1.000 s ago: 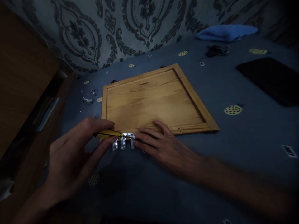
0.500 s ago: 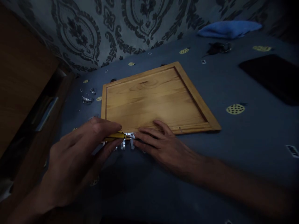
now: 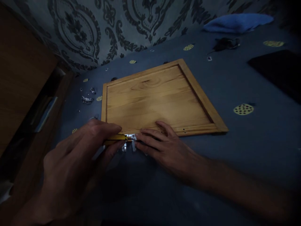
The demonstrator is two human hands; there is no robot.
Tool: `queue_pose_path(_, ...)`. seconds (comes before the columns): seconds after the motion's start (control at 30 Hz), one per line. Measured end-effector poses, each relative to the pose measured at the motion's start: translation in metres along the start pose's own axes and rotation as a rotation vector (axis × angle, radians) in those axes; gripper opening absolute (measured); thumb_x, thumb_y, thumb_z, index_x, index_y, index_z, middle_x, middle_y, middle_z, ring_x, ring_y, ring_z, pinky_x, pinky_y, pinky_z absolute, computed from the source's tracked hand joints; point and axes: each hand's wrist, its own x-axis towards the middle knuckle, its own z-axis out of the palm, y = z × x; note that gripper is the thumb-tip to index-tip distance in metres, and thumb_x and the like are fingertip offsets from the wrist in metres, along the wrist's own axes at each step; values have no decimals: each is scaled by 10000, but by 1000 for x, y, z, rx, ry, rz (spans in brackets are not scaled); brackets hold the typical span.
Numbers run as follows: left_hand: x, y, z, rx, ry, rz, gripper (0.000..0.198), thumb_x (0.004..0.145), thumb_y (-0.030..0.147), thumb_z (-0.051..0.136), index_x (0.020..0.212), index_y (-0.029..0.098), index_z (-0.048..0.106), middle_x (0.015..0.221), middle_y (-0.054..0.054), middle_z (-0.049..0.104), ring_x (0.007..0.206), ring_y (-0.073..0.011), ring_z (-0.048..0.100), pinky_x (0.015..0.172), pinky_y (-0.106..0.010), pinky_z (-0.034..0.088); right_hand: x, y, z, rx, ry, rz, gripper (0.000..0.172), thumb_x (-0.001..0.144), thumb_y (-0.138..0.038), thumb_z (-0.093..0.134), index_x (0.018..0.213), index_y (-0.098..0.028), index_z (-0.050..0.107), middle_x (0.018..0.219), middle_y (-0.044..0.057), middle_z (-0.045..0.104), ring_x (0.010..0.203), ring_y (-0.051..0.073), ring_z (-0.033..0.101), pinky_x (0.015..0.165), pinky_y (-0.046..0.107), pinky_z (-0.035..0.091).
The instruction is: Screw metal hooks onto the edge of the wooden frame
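Observation:
My left hand (image 3: 77, 160) is closed around a yellow-handled screwdriver (image 3: 115, 138), which lies nearly level and points right. Its tip meets a shiny metal hinge (image 3: 130, 137) at the near edge of a framed wooden panel (image 3: 150, 103). My right hand (image 3: 164, 147) rests at that same edge, fingers stretched out and apart. Its fingertips touch the hinge's right side, while one digit lies on the panel's frame. Part of the hinge hangs below the edge, and my fingers hide some of it. Small dark holes show in the frame right of my right hand.
Loose metal hinges (image 3: 87, 100) lie left of the panel on the blue patterned cloth (image 3: 235, 157). A blue folded cloth (image 3: 237, 23), a small dark object (image 3: 224, 44) and a black flat object (image 3: 277, 72) are at the right. Wooden furniture (image 3: 25, 62) borders the left.
The view has shifted slightly, so the panel and the things at the right appear a little larger and farther right. Both hands keep nearly the same places, the screwdriver still at the hinge.

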Motion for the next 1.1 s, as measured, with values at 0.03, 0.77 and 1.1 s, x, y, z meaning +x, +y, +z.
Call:
queue_pose_path(0.03,0,0,1,8,5,-4,138,960,355,654,1072,290,704,924,31,780,844,-194,760,827,-281,604,0,0,0,3,2,1,413,969,-129,595,1378,-188,604,1371,108,693,1357,298,546,1157,639,341)
queue_pose_path(0.77,6,11,-25,-63,87,-27,161,926,388,680,1063,354,758,934,30,784,755,-205,743,661,-308,592,3,0,-6,40,-28,-17,545,874,-13,582,1402,-148,581,1414,130,659,1358,305,540,1148,648,341)
queue_pose_path(1.1,1,1,-21,-36,94,3,144,923,323,700,1059,300,740,929,41,776,738,-174,719,720,-296,576,2,0,-4,13,10,-9,405,975,-98,555,1361,-195,634,1393,102,682,1338,288,563,1145,628,353)
